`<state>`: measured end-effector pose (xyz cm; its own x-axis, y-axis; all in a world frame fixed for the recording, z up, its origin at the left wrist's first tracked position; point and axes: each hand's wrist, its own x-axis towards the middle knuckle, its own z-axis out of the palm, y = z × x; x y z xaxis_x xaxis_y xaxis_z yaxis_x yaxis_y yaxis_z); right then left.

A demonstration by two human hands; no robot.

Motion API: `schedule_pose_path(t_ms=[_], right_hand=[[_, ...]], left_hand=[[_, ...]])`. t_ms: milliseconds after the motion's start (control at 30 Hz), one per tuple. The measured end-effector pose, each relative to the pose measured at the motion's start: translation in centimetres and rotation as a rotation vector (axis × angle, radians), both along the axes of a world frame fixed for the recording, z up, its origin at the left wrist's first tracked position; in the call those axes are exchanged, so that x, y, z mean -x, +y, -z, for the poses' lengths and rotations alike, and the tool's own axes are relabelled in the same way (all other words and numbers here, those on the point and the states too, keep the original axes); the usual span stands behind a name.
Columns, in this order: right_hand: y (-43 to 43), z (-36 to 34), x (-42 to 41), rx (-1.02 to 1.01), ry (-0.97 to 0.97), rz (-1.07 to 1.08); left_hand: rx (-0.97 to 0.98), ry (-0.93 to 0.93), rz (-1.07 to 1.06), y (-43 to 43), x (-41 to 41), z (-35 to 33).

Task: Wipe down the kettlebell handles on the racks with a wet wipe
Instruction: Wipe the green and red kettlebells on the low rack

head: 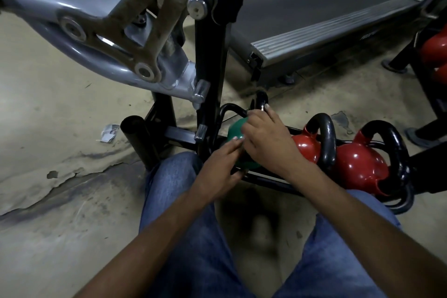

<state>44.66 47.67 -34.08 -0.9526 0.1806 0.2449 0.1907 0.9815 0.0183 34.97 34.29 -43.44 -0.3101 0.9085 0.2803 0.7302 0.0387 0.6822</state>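
Observation:
A green kettlebell (234, 132) sits at the left end of a low black rack (267, 180), between my knees. My right hand (268, 140) reaches over it, fingers curled round its black handle (262, 99). My left hand (222, 169) lies against the near side of the green ball, its fairly straight fingertips touching the ball. No wet wipe can be made out in either hand. Two red kettlebells (306, 146) (358, 164) with black handles stand on the rack to the right, untouched.
A black upright post (210, 68) and a grey machine arm (72, 7) hang close above and left of the rack. A treadmill (314, 7) lies behind. More red kettlebells (433, 48) sit at the far right. A paper scrap (108, 132) lies on the worn floor.

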Motion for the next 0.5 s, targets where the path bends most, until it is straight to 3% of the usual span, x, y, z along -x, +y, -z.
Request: schedule_pose_path(t_ms=[100,200,367,500], right_hand=[[0.0,0.0,-1.3,-0.133,-0.074,-0.061],[-1.0,1.8,-3.6,-0.02,0.166,-0.01],[-5.0,3.0,-3.8,0.614,0.666,0.438],[-4.4,2.7,-1.6,1.243,0.77,0.676]], left_hand=[[0.035,0.072,0.041,0.7,0.7,0.8],[0.049,0.126,0.053,1.4,1.5,1.2],[0.034,0.123,0.066,2.2,2.7,1.7],[0.04,0.134,0.068,2.2,3.1,2.3]])
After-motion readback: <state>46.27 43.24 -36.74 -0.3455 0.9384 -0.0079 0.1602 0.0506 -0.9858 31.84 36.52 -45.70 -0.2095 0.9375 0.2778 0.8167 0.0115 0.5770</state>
